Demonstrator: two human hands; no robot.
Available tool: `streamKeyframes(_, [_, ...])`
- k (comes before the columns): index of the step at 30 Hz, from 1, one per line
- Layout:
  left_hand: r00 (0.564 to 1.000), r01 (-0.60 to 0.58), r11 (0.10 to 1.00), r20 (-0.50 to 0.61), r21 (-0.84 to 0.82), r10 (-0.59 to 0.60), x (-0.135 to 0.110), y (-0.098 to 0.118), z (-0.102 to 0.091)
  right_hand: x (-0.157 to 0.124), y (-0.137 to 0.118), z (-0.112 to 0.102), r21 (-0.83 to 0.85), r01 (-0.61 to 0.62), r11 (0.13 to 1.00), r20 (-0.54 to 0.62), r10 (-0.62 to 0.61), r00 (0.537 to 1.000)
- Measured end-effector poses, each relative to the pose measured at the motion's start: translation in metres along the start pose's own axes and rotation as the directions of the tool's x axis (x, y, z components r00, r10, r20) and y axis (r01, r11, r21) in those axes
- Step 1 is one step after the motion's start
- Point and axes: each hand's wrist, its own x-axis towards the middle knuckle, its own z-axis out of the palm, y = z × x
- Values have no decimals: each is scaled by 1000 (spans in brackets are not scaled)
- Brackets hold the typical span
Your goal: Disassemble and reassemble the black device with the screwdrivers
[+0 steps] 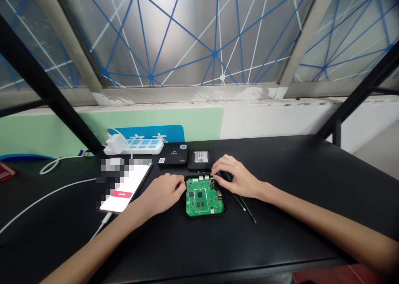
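Note:
A green circuit board (202, 197) lies in an open black plastic housing (205, 214) on the black table (280, 234). My left hand (162, 194) grips the housing's left edge, with its fingertips against the board. At the upper right corner, my right hand (233, 178) holds the housing, and a small dark object under its fingers is partly hidden. Thin black tweezers (245, 209) lie on the table just below my right hand, not held.
A smartphone (124, 188) with a partly blurred screen lies left of my left hand, with a white cable (46, 205) attached. Behind the board are a black device (173, 156), a black case with a label (199, 159), and a white power strip (143, 146) with a charger.

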Motion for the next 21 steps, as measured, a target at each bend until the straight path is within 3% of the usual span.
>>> streamKeyframes(6, [998,4,998,-56,64,0,-5,0,11,15,13,-11,-44,-11,999,20,12,1000])
streamKeyframes(10, [996,-5,992,-93,130,17,-5,-1,16,36,27,-5,-104,-42,994,59,49,997])
streamKeyframes(15, [997,-34,991,-65,126,43,-7,-2,13,60,46,8,-168,-17,986,161,44,986])
streamKeyframes(21, [995,-74,993,-61,94,80,-7,-3,9,71,56,6,-148,2,989,276,40,960])
